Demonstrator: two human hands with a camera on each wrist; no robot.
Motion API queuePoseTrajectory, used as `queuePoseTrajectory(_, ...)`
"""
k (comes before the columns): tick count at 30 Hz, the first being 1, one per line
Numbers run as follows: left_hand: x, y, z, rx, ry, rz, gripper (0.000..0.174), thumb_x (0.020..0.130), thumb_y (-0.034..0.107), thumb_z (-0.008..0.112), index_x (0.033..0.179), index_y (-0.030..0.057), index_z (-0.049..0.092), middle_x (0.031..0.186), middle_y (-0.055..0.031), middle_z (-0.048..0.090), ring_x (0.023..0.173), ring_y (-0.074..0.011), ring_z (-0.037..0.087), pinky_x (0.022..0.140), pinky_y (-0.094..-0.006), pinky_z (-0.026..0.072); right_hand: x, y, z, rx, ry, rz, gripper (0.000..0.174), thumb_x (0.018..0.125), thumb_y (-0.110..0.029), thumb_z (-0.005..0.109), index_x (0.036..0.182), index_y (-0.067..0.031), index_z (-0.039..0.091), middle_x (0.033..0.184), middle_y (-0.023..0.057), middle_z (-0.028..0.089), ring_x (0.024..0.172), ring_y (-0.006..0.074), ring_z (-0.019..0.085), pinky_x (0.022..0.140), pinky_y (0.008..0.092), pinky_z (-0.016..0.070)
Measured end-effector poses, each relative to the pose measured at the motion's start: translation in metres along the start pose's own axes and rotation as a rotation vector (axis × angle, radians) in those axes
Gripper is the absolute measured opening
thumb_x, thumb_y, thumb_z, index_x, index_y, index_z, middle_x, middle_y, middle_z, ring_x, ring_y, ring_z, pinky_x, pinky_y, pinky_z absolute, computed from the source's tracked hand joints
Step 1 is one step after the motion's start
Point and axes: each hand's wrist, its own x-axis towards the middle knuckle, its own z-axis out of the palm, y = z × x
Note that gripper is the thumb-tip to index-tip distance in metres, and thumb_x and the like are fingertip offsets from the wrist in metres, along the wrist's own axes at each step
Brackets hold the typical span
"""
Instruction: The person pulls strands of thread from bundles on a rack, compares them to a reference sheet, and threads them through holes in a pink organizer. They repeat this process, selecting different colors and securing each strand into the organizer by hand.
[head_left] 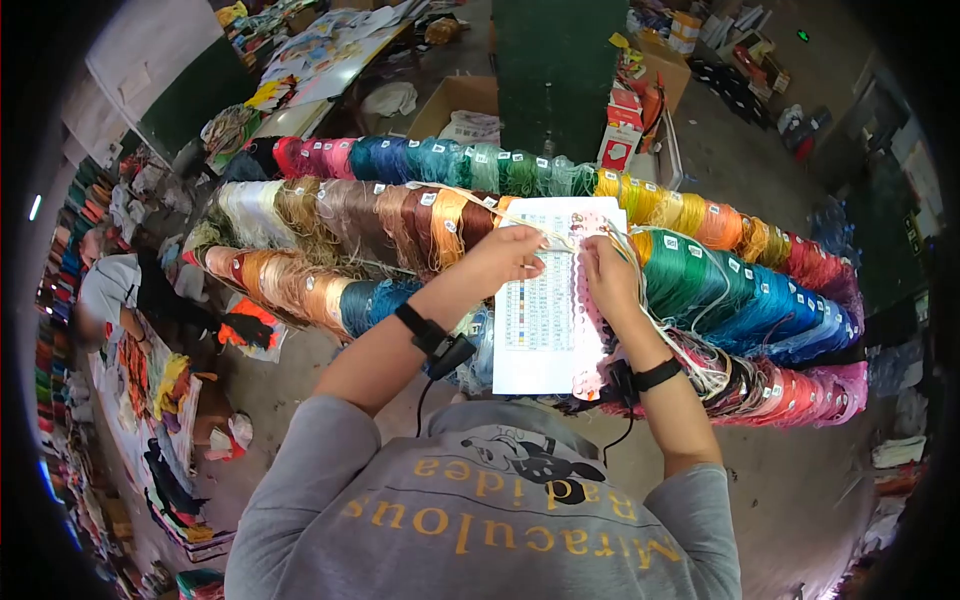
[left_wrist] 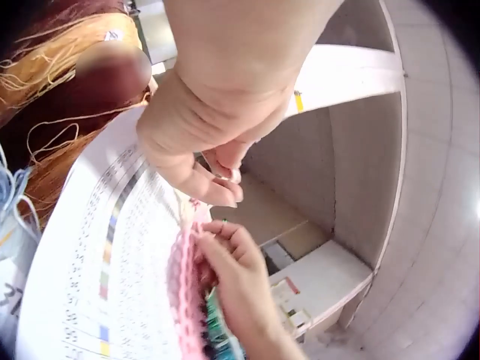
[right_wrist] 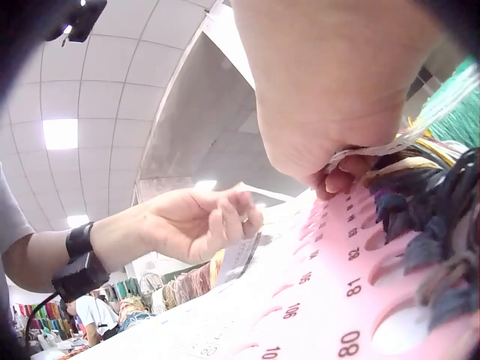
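Observation:
My left hand (head_left: 508, 258) is raised over a printed sheet (head_left: 540, 365) and pinches a pale thread (right_wrist: 266, 193) between fingertips and thumb. That thread runs across to the top of a pink card (head_left: 586, 340) with numbered holes. My right hand (head_left: 611, 275) grips the card's upper part along its edge, thumb on the near face. Dark and coloured threads (right_wrist: 435, 255) are looped through the holes in the right wrist view. The card lies over the right side of the sheet, which carries a table with small colour patches. The fingers partly hide where the pale thread meets the card.
Rows of coloured thread hanks with white tags, brown (head_left: 345, 225), green (head_left: 690, 270) and red (head_left: 770, 395), stretch to both sides beneath the sheet. Behind stand a green pillar (head_left: 548, 90) and a cardboard box (head_left: 440, 105). Another person (head_left: 120, 290) bends over a table at left.

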Motion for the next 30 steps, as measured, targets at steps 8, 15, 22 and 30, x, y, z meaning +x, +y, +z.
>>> queuePoseTrajectory(8,-0.022,0.038,-0.005,-0.333,-0.240,0.258,0.016,0.094,0.018,0.051,0.105,0.0069,0.053,0.095,-0.0020,0.058,0.062,-0.0038,0.048,0.053,-0.0161,0.0450,-0.004,-0.005,0.000,-0.030,-0.005,0.014,0.016,0.090,-0.017,0.051,0.102,-0.0064,0.052,0.089,0.0192,0.063,0.080,0.0376,0.060,0.069,0.0454,0.0465)
queuePoseTrajectory(15,0.003,0.002,0.038,0.025,-0.351,0.057,0.039,0.093,0.018,0.050,0.131,0.0096,0.044,0.072,-0.0038,0.058,0.050,-0.0065,0.050,0.047,-0.0187,0.0428,-0.016,0.008,0.002,0.300,0.137,0.004,0.016,0.091,-0.010,0.052,0.106,-0.0038,0.052,0.091,0.0167,0.062,0.077,0.0309,0.062,0.066,0.0357,0.0479)
queuePoseTrajectory(22,0.022,-0.019,0.033,0.550,0.055,0.447,0.012,0.089,0.016,0.057,0.089,0.0039,0.059,0.074,-0.0021,0.059,0.053,-0.0090,0.055,0.046,-0.0231,0.0438,-0.021,-0.002,0.001,0.239,0.132,-0.016,0.026,0.088,-0.016,0.057,0.110,-0.0048,0.050,0.092,0.0129,0.061,0.078,0.0279,0.061,0.070,0.0344,0.0466)
queuePoseTrajectory(30,-0.067,0.072,-0.019,-0.475,-0.226,0.471,0.022,0.096,0.021,0.044,0.096,0.0029,0.056,0.109,-0.0114,0.060,0.065,-0.0098,0.050,0.059,-0.0234,0.0452,-0.015,-0.007,0.003,-0.066,0.082,-0.124,0.046,0.075,-0.021,0.064,0.116,-0.0069,0.048,0.099,0.0101,0.056,0.090,0.0306,0.056,0.078,0.0393,0.0423)
